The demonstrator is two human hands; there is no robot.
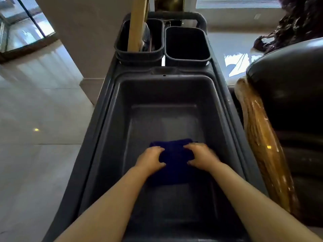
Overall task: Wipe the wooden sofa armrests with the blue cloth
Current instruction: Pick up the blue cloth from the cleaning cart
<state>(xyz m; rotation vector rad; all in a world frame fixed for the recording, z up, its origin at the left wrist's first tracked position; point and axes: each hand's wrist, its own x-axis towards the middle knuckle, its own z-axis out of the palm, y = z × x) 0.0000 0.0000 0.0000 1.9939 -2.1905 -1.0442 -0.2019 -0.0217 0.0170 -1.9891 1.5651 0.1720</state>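
My left hand (151, 158) and right hand (201, 157) clamp the cloth (174, 154) in the bin (111, 119); armrest (262, 145) to my right, wiping not begun.

A glossy pale tiled floor (35, 119) is lit by window (236, 2) daylight; a beige wall (83, 41) is seen behind.
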